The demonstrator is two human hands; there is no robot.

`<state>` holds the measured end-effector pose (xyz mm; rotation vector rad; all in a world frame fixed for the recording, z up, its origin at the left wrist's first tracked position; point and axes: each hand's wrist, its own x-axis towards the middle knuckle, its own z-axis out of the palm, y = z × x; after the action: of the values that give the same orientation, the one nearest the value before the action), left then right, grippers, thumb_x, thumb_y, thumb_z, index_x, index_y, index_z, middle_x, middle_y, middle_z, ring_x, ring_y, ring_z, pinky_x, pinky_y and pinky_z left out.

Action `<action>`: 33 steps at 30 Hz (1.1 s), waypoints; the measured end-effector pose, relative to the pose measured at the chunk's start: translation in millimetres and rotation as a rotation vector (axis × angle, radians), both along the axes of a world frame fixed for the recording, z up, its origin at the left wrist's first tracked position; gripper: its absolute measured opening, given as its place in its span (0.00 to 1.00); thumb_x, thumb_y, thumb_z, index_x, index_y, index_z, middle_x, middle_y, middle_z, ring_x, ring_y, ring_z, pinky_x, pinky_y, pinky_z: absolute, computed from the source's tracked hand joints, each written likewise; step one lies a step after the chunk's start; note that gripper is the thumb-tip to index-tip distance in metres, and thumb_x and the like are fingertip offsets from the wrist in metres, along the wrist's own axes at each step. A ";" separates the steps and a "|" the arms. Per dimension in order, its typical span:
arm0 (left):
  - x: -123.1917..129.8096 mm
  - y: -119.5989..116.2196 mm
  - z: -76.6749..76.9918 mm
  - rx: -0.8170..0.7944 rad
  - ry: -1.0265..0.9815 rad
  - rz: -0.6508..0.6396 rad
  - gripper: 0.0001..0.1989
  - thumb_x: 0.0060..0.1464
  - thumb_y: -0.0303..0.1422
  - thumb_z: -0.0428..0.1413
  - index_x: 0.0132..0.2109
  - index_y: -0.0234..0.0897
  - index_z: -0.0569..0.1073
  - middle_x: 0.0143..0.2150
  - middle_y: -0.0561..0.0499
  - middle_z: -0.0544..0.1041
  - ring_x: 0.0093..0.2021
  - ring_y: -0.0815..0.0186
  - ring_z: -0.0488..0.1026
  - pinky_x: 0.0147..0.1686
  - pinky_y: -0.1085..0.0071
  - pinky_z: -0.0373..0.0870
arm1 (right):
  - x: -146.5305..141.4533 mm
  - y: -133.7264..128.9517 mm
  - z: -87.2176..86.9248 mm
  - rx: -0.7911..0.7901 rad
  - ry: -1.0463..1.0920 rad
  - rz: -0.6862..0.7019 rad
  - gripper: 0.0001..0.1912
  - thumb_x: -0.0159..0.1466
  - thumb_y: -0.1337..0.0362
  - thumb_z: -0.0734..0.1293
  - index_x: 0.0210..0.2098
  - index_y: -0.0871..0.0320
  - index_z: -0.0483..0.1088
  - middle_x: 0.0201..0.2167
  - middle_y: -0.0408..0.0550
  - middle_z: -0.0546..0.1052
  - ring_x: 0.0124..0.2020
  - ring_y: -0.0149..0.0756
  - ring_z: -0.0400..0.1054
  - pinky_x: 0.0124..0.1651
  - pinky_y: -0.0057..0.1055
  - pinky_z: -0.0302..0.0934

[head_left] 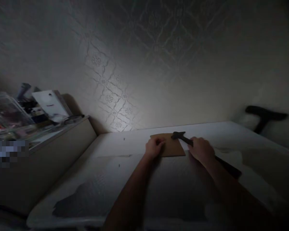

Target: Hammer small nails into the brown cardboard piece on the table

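A dark hammer point(186, 140) is held in my right hand point(202, 150), its head over the upper right part of a brown board point(172, 148). The handle sticks out behind the hand toward the lower right. On the board's left part rests my left hand point(154, 147), thumb and forefinger brought together in a pinch; whatever lies between them is too small to make out. The board lies flat on a white table point(137, 139).
Two small dark objects lie on the table's left part. At the left a cabinet point(62, 150) carries a white box point(49, 102), a clear plastic container point(8, 109) and clutter. A dark T-shaped object point(265, 115) stands at the right. A patterned wall rises behind.
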<state>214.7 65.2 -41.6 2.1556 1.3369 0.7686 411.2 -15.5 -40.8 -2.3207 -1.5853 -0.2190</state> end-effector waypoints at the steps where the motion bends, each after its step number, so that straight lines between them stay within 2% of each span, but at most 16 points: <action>1: -0.1 0.1 0.6 -0.004 -0.014 -0.004 0.11 0.55 0.34 0.53 0.43 0.36 0.77 0.44 0.48 0.78 0.44 0.62 0.73 0.45 0.70 0.68 | 0.4 0.7 0.2 -0.020 -0.001 -0.003 0.13 0.62 0.64 0.60 0.41 0.61 0.71 0.36 0.61 0.73 0.39 0.50 0.69 0.35 0.38 0.60; 5: -4.7 -2.1 8.3 -0.041 -0.099 -0.003 0.13 0.55 0.33 0.52 0.45 0.34 0.75 0.44 0.44 0.77 0.44 0.61 0.73 0.46 0.69 0.68 | -1.2 1.0 3.2 -0.098 -0.016 -0.019 0.12 0.63 0.63 0.60 0.41 0.61 0.71 0.38 0.59 0.73 0.42 0.47 0.68 0.37 0.35 0.59; 8: -13.9 -6.4 17.9 -0.103 -0.129 -0.017 0.19 0.52 0.38 0.56 0.50 0.36 0.72 0.48 0.44 0.76 0.47 0.59 0.73 0.47 0.67 0.68 | -4.4 -0.8 5.4 -0.106 -0.019 -0.036 0.12 0.64 0.63 0.59 0.41 0.62 0.71 0.39 0.58 0.72 0.44 0.46 0.67 0.38 0.34 0.59; 11: -23.4 -11.3 25.5 -0.138 0.095 -0.055 0.32 0.44 0.50 0.59 0.54 0.37 0.68 0.54 0.42 0.71 0.54 0.51 0.67 0.54 0.58 0.62 | -7.6 -2.6 6.5 -0.052 0.004 -0.059 0.12 0.64 0.63 0.59 0.44 0.61 0.69 0.41 0.57 0.70 0.43 0.45 0.67 0.36 0.33 0.59; 14: -28.0 -15.0 27.7 -0.154 0.422 -0.020 0.49 0.37 0.58 0.58 0.61 0.35 0.58 0.64 0.36 0.57 0.63 0.44 0.52 0.60 0.48 0.46 | -10.8 -3.9 8.2 0.047 0.031 -0.066 0.13 0.65 0.63 0.58 0.47 0.59 0.66 0.43 0.55 0.69 0.40 0.41 0.69 0.33 0.32 0.58; 17: -27.9 -16.9 26.9 -0.177 0.569 -0.011 0.58 0.36 0.62 0.54 0.66 0.31 0.46 0.68 0.33 0.44 0.67 0.45 0.40 0.62 0.48 0.40 | -15.4 -4.7 10.5 0.126 0.040 -0.017 0.13 0.65 0.63 0.60 0.48 0.57 0.65 0.44 0.53 0.68 0.37 0.38 0.69 0.31 0.30 0.56; 22: -27.4 -17.9 26.4 -0.179 0.619 -0.016 0.60 0.37 0.65 0.49 0.67 0.28 0.41 0.68 0.33 0.41 0.67 0.47 0.37 0.62 0.49 0.38 | -23.2 -3.7 8.6 0.174 0.038 0.129 0.12 0.65 0.65 0.59 0.48 0.56 0.64 0.42 0.49 0.72 0.36 0.38 0.69 0.33 0.31 0.55; 25: -27.9 -17.3 25.6 -0.177 0.637 -0.011 0.59 0.38 0.65 0.48 0.67 0.29 0.40 0.69 0.35 0.40 0.67 0.47 0.37 0.62 0.49 0.38 | -24.7 -2.0 4.7 0.214 0.033 0.203 0.12 0.65 0.66 0.59 0.48 0.56 0.64 0.41 0.48 0.74 0.38 0.38 0.69 0.35 0.31 0.55; 33: -27.5 -15.6 22.5 -0.141 0.631 -0.019 0.57 0.37 0.66 0.48 0.66 0.31 0.44 0.68 0.34 0.43 0.67 0.46 0.40 0.61 0.49 0.43 | -23.7 0.2 0.1 0.245 0.037 0.276 0.12 0.63 0.70 0.60 0.45 0.56 0.65 0.42 0.48 0.74 0.41 0.38 0.68 0.39 0.32 0.56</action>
<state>187.2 49.7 -19.2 2.3822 1.5972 -0.0410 387.5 -15.3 -40.8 -1.8910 -1.7312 -0.2845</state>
